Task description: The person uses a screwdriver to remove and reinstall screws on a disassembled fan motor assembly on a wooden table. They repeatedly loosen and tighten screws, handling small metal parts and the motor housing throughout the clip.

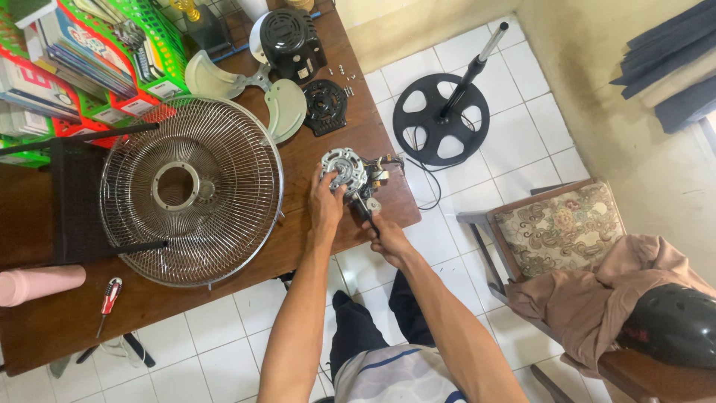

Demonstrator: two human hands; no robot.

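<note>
1. The pedestal fan is already in pieces: the round chrome wire fan guard (192,190) lies flat on the brown wooden table (45,328), and the pale green 3-lobed plastic blade (274,104) lies just behind it.
2. The glossy black plastic motor housing (291,41) and the flat black round rear cover (326,106) sit apart near the table's far edge, with a few small silver screws (344,73) beside them, so the casing appears fully stripped.
3. The bare silver metal fan motor with dark wiring (344,170) rests near the table's front right corner, clear of its housing.
4. The left hand (327,203) has its fingers curled and clamped on the motor's near side, steadying it.
5. The right hand (385,235) has its fingers closed around a slim dark tool (365,207) whose tip meets the motor's lower edge; what it engages is too small to tell.
6. The black round fan base with its upright pole (441,119) stands on the white tiled floor, well apart.
7. A red-handled screwdriver (109,298) lies unused at the table's left front.
8. Judging by this, teardown is done and motor work is in hand; reassembly remains.
</note>
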